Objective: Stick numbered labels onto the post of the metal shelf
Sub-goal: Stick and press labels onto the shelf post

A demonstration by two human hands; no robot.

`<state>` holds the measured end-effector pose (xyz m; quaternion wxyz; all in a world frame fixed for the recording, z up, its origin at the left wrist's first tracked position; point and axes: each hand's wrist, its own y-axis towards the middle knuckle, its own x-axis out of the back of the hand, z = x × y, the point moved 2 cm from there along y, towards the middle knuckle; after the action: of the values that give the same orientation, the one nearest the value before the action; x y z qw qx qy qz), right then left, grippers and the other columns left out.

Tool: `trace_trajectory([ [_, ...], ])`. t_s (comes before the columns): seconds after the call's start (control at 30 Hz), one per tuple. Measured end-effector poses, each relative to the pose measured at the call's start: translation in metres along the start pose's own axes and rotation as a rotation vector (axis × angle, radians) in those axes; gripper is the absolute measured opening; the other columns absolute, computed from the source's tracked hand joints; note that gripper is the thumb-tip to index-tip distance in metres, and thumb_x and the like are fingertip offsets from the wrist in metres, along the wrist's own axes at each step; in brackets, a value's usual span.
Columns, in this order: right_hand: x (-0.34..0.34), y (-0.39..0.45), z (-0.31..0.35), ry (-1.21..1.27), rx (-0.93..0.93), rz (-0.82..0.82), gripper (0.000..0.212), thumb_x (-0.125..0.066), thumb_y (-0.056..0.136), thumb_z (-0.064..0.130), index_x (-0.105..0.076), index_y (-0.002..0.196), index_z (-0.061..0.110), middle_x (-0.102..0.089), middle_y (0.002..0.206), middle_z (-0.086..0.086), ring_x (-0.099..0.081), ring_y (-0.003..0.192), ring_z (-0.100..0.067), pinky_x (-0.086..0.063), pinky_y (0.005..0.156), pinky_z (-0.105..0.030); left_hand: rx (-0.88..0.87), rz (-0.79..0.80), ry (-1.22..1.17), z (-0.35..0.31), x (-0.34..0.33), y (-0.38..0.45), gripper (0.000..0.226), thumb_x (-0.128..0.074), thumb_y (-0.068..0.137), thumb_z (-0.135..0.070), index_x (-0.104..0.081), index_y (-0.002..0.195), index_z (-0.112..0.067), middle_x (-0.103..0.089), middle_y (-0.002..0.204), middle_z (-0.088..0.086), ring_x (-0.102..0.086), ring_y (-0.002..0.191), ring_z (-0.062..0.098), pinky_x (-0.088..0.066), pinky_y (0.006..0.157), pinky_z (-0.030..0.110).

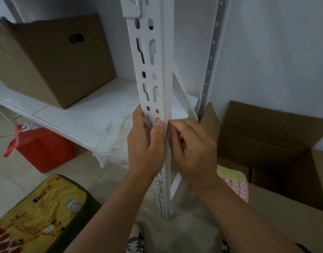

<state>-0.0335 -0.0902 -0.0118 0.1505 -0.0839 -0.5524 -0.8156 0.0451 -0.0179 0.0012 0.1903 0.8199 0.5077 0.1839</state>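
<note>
Upper left: cardboard box (pixel 53 59) on shelf board (pixel 87 114); red bag (pixel 42 148) below. Centre: left hand (pixel 146 143) grips white post (pixel 153 70), right hand (pixel 191 148) pinching at post edge. Label sheet (pixel 233 181) lower right on open carton (pixel 277 161).

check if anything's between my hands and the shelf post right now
Nothing visible does. The left hand grips the white post, thumb on its slotted face, and the right hand meets its corner edge. The label itself can't be made out.
</note>
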Motion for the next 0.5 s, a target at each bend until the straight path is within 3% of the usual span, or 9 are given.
trace_trajectory([
  [0.13, 0.0002, -0.0005, 0.0003, 0.141, -0.148, 0.033, 0.016, -0.059, 0.093, 0.013, -0.069, 0.101, 0.002, -0.07, 0.095, -0.009, -0.06, 0.087, -0.004, -0.048, 0.075, -0.007, -0.001, -0.004, -0.016, 0.0016, -0.0012, -0.0005, 0.046, -0.043, 0.086, -0.032, -0.048, 0.123, -0.006, -0.057, 0.087, -0.018, -0.061, 0.079, -0.003, -0.048, 0.061, 0.012],
  [0.23, 0.0001, -0.0011, 0.0035, 0.221, -0.236, 0.021, 0.02, -0.059, 0.093, 0.016, -0.068, 0.106, 0.004, -0.069, 0.101, -0.006, -0.055, 0.093, 0.008, -0.046, 0.076, -0.003, 0.002, 0.002, -0.035, 0.0027, -0.0003, -0.0002, 0.045, -0.043, 0.084, -0.033, -0.048, 0.121, -0.007, -0.058, 0.083, -0.024, -0.06, 0.078, -0.003, -0.047, 0.06, 0.012],
  [0.37, -0.0032, -0.0049, 0.0005, 0.193, -0.247, 0.039, 0.011, -0.062, 0.092, 0.009, -0.068, 0.099, 0.004, -0.068, 0.094, -0.006, -0.057, 0.086, 0.001, -0.046, 0.072, -0.006, -0.017, 0.012, -0.048, 0.0033, 0.0001, -0.001, 0.053, -0.04, 0.08, -0.042, -0.047, 0.122, -0.01, -0.057, 0.085, -0.029, -0.06, 0.082, -0.002, -0.048, 0.062, 0.013],
  [0.5, -0.0002, -0.005, 0.0034, 0.189, -0.221, 0.029, 0.012, -0.063, 0.091, 0.005, -0.069, 0.102, 0.003, -0.069, 0.096, -0.007, -0.059, 0.087, -0.002, -0.048, 0.073, -0.007, -0.009, 0.028, -0.048, 0.0037, 0.0005, -0.0014, 0.044, -0.042, 0.085, -0.03, -0.047, 0.123, -0.009, -0.058, 0.084, -0.031, -0.059, 0.077, -0.004, -0.049, 0.062, 0.014],
])
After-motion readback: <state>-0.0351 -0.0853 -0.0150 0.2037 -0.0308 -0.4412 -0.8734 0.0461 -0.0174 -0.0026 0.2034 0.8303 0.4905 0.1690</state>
